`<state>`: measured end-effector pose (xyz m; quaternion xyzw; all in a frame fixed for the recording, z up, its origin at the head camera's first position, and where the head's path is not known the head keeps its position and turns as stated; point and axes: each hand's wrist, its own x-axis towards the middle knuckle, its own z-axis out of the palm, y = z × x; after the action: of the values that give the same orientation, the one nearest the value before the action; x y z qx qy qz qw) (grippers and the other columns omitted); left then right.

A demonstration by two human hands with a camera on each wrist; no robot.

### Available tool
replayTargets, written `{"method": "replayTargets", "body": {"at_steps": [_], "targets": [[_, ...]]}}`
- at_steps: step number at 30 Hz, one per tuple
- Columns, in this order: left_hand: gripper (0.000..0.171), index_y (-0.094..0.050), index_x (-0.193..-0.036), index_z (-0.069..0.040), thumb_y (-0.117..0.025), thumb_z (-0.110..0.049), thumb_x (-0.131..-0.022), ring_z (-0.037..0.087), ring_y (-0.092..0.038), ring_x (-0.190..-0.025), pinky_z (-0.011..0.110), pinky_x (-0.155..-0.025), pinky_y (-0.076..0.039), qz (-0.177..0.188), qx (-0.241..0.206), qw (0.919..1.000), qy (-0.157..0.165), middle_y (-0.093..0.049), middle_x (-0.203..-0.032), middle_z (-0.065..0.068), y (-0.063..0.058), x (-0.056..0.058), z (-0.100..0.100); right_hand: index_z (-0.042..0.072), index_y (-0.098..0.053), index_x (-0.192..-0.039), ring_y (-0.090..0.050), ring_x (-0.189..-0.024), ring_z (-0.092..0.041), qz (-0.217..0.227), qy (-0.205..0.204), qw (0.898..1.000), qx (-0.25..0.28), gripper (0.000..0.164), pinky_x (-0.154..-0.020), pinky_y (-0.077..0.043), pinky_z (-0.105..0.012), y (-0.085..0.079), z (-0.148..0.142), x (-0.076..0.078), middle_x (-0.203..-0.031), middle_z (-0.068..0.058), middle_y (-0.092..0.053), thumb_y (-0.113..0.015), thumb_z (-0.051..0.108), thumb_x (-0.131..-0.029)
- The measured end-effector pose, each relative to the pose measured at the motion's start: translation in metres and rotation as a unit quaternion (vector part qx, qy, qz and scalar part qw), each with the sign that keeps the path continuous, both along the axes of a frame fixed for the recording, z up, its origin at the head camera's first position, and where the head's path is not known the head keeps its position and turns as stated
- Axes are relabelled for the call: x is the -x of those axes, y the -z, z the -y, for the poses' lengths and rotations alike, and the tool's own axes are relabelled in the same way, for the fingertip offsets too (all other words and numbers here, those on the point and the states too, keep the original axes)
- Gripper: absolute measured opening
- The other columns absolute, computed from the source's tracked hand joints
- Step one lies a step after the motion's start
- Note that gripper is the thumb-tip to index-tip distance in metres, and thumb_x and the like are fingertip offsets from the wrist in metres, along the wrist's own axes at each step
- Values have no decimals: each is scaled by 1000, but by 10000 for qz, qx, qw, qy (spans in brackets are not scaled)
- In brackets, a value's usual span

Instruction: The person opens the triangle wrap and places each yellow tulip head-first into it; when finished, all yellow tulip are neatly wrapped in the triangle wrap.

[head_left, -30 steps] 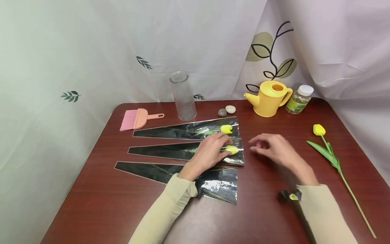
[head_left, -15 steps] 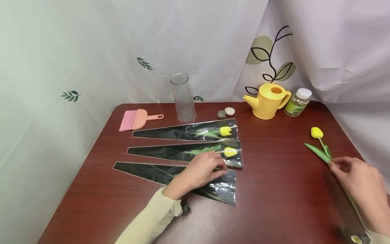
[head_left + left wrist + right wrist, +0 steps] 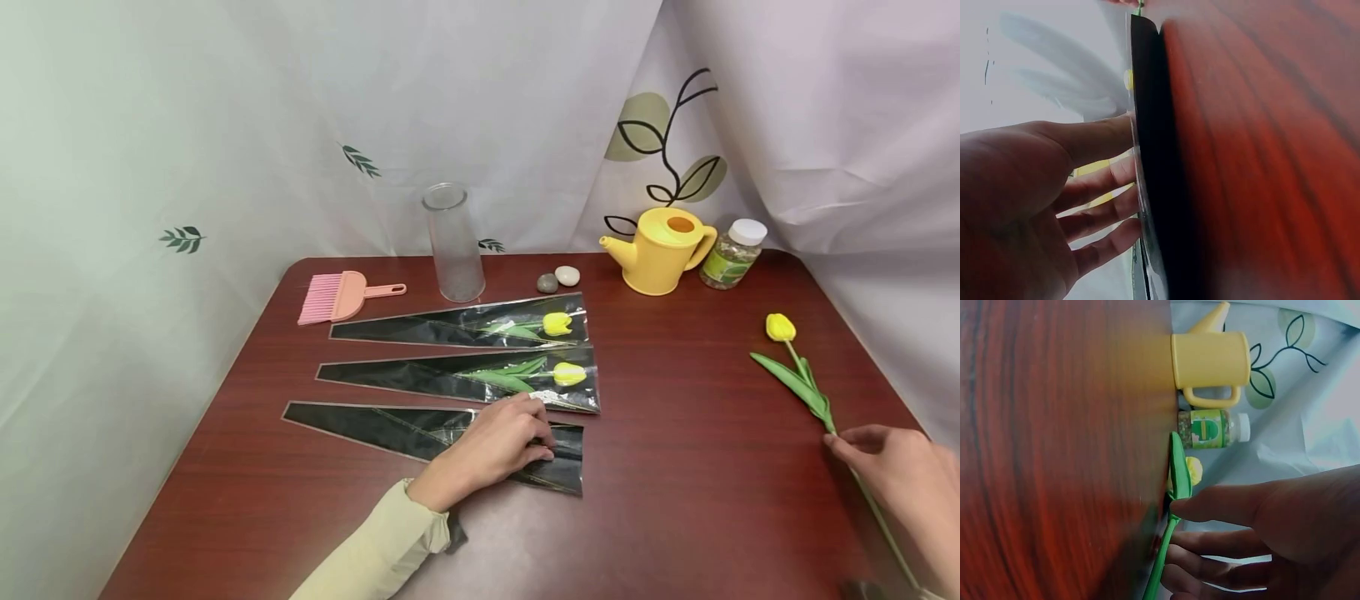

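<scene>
My left hand (image 3: 498,437) is on the nearest of three black-backed clear flower sleeves (image 3: 360,427), close to its wide end. In the left wrist view, thumb and bent fingertips (image 3: 1124,231) meet the clear film, and the sleeve's wide end (image 3: 1144,47) bows slightly. At the right, my right hand (image 3: 896,467) pinches the stem of a yellow tulip (image 3: 780,327) just below its green leaves (image 3: 1180,472). Two other sleeves, the middle one (image 3: 367,370) and the far one (image 3: 405,325), each contain a yellow tulip.
Along the back stand a clear glass vase (image 3: 456,250), a yellow watering can (image 3: 660,254) and a white-capped jar (image 3: 731,258). Two pebbles (image 3: 566,276) lie between vase and can. A pink brush (image 3: 348,296) is at the back left. White curtains (image 3: 225,125) hang behind.
My right hand has gone from beside the middle sleeve to the tulip at the right and taken its stem. My left hand has moved from the middle sleeve to the nearest one, whose wide end has narrowed.
</scene>
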<state>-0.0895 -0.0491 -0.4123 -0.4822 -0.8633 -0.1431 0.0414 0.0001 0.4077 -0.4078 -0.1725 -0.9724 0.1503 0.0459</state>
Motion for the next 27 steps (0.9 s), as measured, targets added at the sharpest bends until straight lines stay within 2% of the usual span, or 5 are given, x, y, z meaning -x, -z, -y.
{"method": "replayTargets", "body": {"at_steps": [8, 15, 21, 24, 27], "targets": [[8, -78, -91, -22, -71, -24, -91, 8, -56, -85, 23, -82, -45, -130, -189, 9996, 184, -63, -87, -12, 0, -1, -3, 0, -72, -78, -55, -75, -53, 11, -34, 10000, -22, 29, -63, -33, -51, 0, -3, 1, -80, -25, -66, -71, 28, -86], [4, -75, -85, -25, -78, -26, -85, 2, -53, -83, 20, -78, -44, 241, -511, 9983, -162, -62, -84, -17, -3, -3, -6, -1, -71, -76, -56, -79, -52, 50, 22, 10000, 44, 30, -64, -32, -49, 2, -10, 5, -78, -24, -67, -71, 28, -86], [3, -76, -88, -24, -77, -27, -86, 3, -53, -82, 18, -74, -44, 255, -657, 9974, -171, -63, -85, -17, -3, -2, -6, -3, -72, -77, -58, -80, -52, -143, 171, 9995, 231, 30, -64, -34, -46, 1, -9, 5, -75, -22, -67, -73, 26, -84], [4, -76, -89, -24, -76, -27, -88, 3, -53, -82, 18, -73, -44, 310, -673, 9971, -174, -62, -85, -17, -5, -3, -6, -4, -73, -75, -60, -63, -31, -323, 215, 9982, 455, 29, -60, -37, -34, -1, -7, 3, -66, -14, -67, -73, 23, -85], [4, -76, -89, -24, -76, -27, -87, 2, -53, -83, 17, -72, -44, 352, -692, 9968, -176, -62, -85, -17, -6, -3, -6, -4, -73, -76, -54, -52, -10, -233, 248, 9941, 1027, 31, -51, -39, -24, -3, -6, -1, -59, -4, -65, -71, 24, -88]]}}
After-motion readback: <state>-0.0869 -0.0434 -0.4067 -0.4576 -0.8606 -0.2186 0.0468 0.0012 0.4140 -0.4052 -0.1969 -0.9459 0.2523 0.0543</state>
